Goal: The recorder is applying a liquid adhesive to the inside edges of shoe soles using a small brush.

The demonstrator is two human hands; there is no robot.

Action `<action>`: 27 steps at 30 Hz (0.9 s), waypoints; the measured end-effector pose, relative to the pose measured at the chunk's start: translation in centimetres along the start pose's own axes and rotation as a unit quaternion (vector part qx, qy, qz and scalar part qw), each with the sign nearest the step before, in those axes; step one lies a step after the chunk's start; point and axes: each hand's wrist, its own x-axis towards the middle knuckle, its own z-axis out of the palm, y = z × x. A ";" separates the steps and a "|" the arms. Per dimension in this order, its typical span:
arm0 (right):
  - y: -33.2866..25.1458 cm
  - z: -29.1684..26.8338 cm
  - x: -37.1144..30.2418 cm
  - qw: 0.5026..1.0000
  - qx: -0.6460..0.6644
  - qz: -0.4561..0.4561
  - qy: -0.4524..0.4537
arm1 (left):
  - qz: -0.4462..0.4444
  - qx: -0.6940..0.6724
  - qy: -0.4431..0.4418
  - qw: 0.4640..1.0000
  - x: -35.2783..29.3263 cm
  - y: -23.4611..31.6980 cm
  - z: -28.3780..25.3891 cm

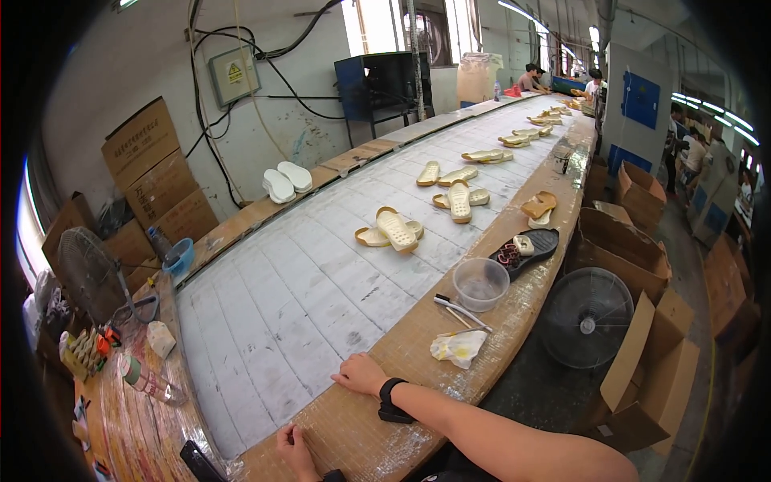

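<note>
My right hand [361, 374] rests on the wrapped wooden edge beside the white conveyor belt [265, 337], palm down, fingers lying loosely, holding nothing. A black watch [393, 402] is on that wrist. Low in the view, my left hand [295, 451] lies on the same edge, its fingers slightly bent and apart around nothing. Nearest on the belt is a pair of cream and tan shoe soles [396, 230], one crossed over the other. More soles [459, 201] lie in groups farther along the belt. Neither hand touches a sole.
On the right ledge are a crumpled cloth [458, 349], pens [463, 312], a clear plastic tub [481, 283] and a black sole [526, 253]. White soles [287, 181] lie on the left ledge. A fan [587, 317] and open cartons [650, 369] stand at right. People sit far off.
</note>
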 end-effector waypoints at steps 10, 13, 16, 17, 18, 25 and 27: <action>0.3 -0.1 -0.1 1.000 -0.010 0.000 0.001 | 0.009 -0.023 -0.001 1.000 -0.1 -0.2 0.3; 0.3 -0.2 -0.2 1.000 -0.005 -0.004 0.005 | 0.016 -0.036 0.001 0.999 -0.1 -0.4 0.4; 0.4 -0.3 -0.2 1.000 -0.008 -0.001 0.001 | 0.020 -0.029 0.000 0.999 -0.1 -0.6 0.4; 0.4 -0.3 -0.2 1.000 -0.006 0.000 0.003 | 0.020 -0.027 -0.001 0.999 0.0 -0.6 0.4; 0.4 -0.3 -0.2 1.000 -0.004 -0.001 0.005 | 0.018 -0.031 -0.003 0.999 -0.1 -0.6 0.4; 0.6 -0.3 -0.4 1.000 0.013 -0.004 0.023 | 0.023 -0.021 0.002 1.000 -0.2 0.1 0.6; 0.6 -0.2 -0.4 1.000 0.007 -0.004 0.029 | 0.013 -0.007 0.003 1.000 -0.4 0.5 0.7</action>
